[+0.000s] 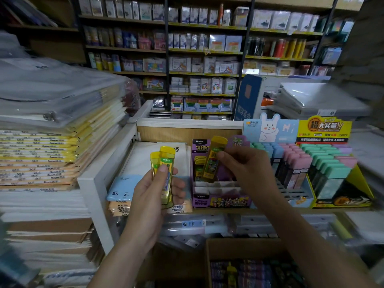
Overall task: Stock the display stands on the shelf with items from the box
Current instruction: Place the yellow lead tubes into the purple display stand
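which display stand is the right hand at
The purple stand, leftmost of three; the right hand holds a yellow case over it.

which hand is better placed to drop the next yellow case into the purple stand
Right. The right hand already pinches a yellow case at the slots of the purple stand; the left hand grips spare cases over the notebooks.

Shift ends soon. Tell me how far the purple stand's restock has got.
Done: a few yellow cases sit in the purple stand, back left. In hand: the right hand pinches one case over it; the left hand holds more. Left: its front slots are empty, and the box holds stock.
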`<action>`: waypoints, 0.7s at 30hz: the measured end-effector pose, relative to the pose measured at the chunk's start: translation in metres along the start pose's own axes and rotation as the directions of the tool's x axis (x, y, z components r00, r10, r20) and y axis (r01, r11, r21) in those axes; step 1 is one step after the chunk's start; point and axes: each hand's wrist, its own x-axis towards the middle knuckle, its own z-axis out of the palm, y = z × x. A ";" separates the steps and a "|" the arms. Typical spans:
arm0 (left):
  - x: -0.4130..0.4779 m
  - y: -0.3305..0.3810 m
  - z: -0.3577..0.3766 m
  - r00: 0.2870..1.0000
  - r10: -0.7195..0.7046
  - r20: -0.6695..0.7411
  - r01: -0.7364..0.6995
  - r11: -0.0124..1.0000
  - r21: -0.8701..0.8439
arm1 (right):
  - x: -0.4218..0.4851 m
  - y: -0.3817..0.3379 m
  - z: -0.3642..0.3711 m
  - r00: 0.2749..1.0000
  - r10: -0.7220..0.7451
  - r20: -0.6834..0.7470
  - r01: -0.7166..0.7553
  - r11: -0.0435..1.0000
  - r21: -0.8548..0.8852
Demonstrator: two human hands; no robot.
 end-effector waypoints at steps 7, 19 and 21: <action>0.003 -0.001 -0.004 1.000 0.020 0.004 -0.021 0.999 0.047 | 0.002 0.008 0.015 0.998 -0.010 0.064 0.016 0.995 -0.101; 0.009 -0.009 -0.004 1.000 -0.008 0.026 0.006 0.998 0.062 | 0.006 0.028 0.027 0.990 0.051 0.131 0.012 0.900 -0.436; 0.010 -0.009 -0.004 1.000 -0.017 0.026 0.015 0.998 0.063 | 0.005 0.030 0.028 0.989 0.067 0.134 0.003 0.886 -0.465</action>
